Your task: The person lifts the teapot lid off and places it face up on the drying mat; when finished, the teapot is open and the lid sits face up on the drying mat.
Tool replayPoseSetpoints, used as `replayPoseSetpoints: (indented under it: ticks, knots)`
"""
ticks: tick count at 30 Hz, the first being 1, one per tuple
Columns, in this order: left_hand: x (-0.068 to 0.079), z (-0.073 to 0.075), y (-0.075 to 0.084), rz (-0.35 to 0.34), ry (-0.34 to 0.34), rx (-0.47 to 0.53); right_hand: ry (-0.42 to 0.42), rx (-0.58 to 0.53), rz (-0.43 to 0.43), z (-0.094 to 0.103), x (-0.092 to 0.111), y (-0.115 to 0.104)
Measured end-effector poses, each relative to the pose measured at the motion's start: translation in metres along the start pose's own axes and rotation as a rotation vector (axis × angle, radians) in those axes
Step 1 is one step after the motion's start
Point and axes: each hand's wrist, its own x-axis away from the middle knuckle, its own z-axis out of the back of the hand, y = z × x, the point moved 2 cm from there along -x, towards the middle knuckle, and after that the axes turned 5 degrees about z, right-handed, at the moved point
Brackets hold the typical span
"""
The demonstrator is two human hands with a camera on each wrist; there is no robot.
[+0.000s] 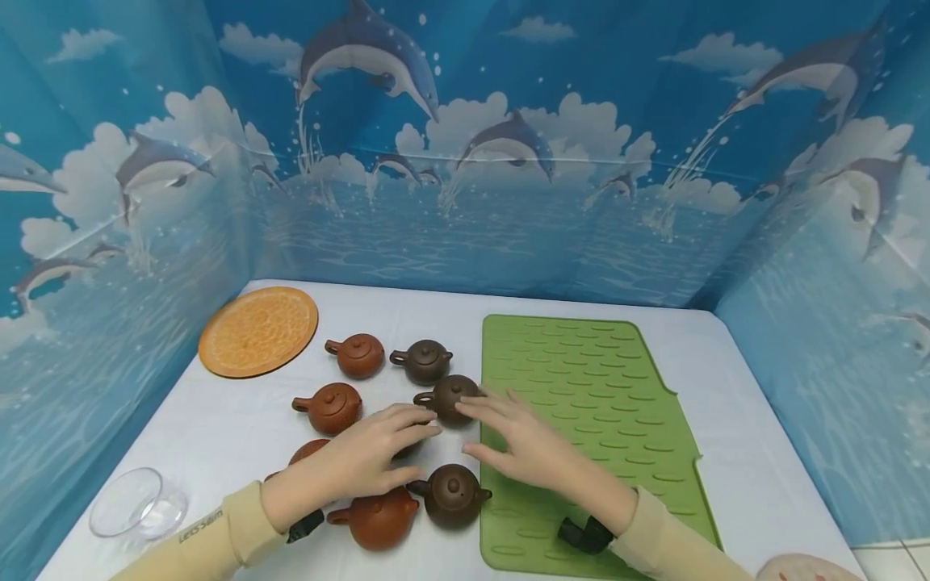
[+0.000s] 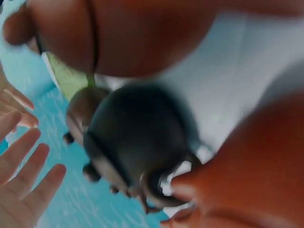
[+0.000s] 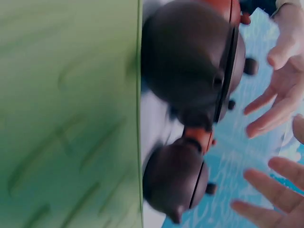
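In the head view, small clay teapots stand in two columns on the white table. Reddish-brown ones, such as the near red teapot [image 1: 379, 523], are on the left. Dark brown ones, such as the near dark teapot [image 1: 454, 496], are on the right. My left hand [image 1: 374, 456] is over the lower teapots with its fingers extended, hiding parts of some of them. My right hand [image 1: 519, 440] hovers palm down at the green mat's left edge, fingertips by another dark teapot [image 1: 450, 397]. Both hands appear empty; the left wrist view shows the left fingers [image 2: 35, 185] spread apart from the pots.
A green silicone mat [image 1: 581, 403] with raised ridges covers the right side of the table. A round orange-brown mat [image 1: 260, 332] lies at the back left. Near the front left is a clear glass [image 1: 131, 508]. Blue dolphin-print curtains [image 1: 465, 218] surround the table.
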Motion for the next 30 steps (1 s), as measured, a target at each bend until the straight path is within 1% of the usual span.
replayPoseSetpoints:
  ticks: [4,9,12,14,17,21,27,30]
  knots:
    - [0.003,-0.012,0.004,0.023,-0.075,0.043,-0.035,-0.085,0.068,-0.009,0.004,-0.011]
    - [0.005,-0.023,0.005,0.082,-0.166,0.168,-0.055,-0.158,0.11,-0.021,0.006,-0.017]
    - [0.005,-0.028,0.004,0.118,-0.2,0.252,-0.051,-0.201,0.126,-0.025,0.007,-0.019]
    - [0.005,-0.031,0.003,0.135,-0.211,0.296,-0.055,-0.223,0.125,-0.027,0.008,-0.02]
    - [0.005,-0.034,0.003,0.135,-0.214,0.325,-0.062,-0.244,0.114,-0.029,0.009,-0.022]
    - [0.003,-0.038,0.003,0.121,-0.195,0.342,-0.052,-0.267,0.092,-0.031,0.01,-0.022]
    - [0.003,-0.041,0.003,0.146,-0.171,0.357,-0.048,-0.283,0.072,-0.034,0.01,-0.023]
    - [0.003,-0.042,0.004,0.154,-0.158,0.352,-0.051,-0.345,0.037,-0.033,0.011,-0.019]
